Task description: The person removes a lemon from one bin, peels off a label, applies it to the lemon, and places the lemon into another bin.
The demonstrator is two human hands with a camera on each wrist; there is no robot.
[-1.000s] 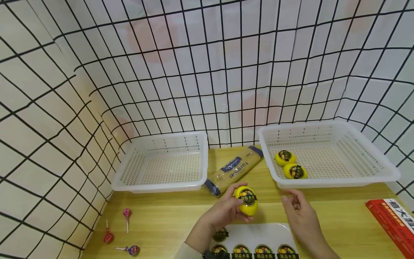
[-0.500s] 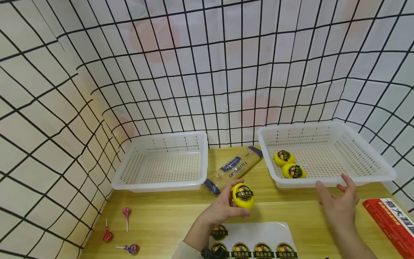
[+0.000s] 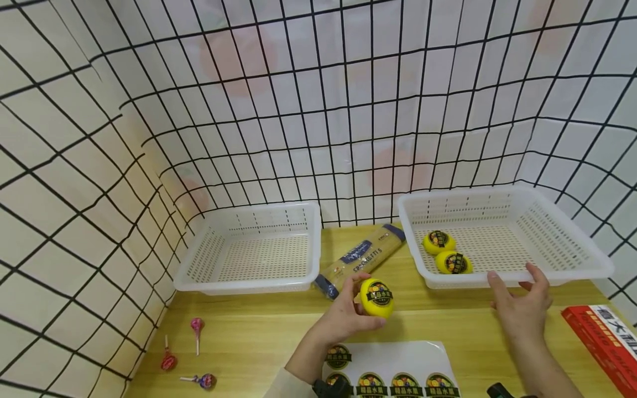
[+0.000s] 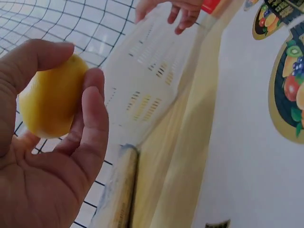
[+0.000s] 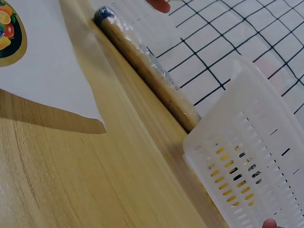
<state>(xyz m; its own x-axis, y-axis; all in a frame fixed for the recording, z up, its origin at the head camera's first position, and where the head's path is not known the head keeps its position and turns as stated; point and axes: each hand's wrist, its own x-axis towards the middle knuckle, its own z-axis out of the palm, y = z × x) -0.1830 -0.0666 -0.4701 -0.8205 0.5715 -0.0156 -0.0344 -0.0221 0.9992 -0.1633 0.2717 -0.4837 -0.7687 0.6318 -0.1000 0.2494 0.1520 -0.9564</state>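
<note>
My left hand (image 3: 343, 318) holds a yellow lemon (image 3: 376, 298) between thumb and fingers, above the table. A round black and gold fruit label on the lemon faces up in the head view. In the left wrist view the lemon's (image 4: 54, 97) plain yellow side shows. My right hand (image 3: 522, 307) is at the front rim of the right white basket (image 3: 562, 276), with thumb and index fingertips on the rim and the other fingers partly hidden. Two labelled lemons (image 3: 454, 263) lie in that basket's left part. A white sheet of the same labels (image 3: 398, 354) lies below my left hand.
Another white basket (image 3: 249, 287) stands at the left. A spaghetti pack (image 3: 360, 260) lies between the baskets. Three lollipops (image 3: 168, 362) are at the front left, and a red box (image 3: 597, 342) is at the right edge. Black wire mesh (image 3: 348, 110) encloses the back and sides.
My right hand has moved right and come to the right basket's front rim. My left thumb has slid off the label to the lemon's lower side, and the lemon is slightly turned.
</note>
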